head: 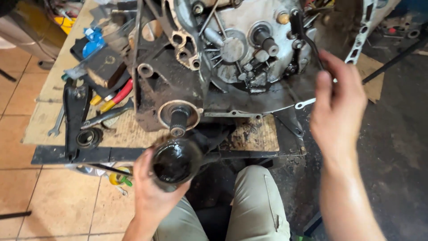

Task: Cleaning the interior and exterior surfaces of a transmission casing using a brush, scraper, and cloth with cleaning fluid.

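A greasy engine case [232, 62] lies open on a wooden board, with gears and shafts showing. A short splined shaft [178, 122] sticks out of its near face. Just below that shaft, my left hand [154, 192] grips a dark round cup-shaped part [176, 163], its open end facing me. My right hand [339, 111] is at the case's right edge, fingers closed on a thin black tool handle [307, 40] that runs up to the casing.
Red and yellow handled tools [117, 96], a wrench [55, 125], a black bracket [76, 116] and a round seal [89, 137] lie left of the engine. A blue rag [93, 40] sits farther back. My knee in tan trousers [254, 201] is below. Tiled floor at left.
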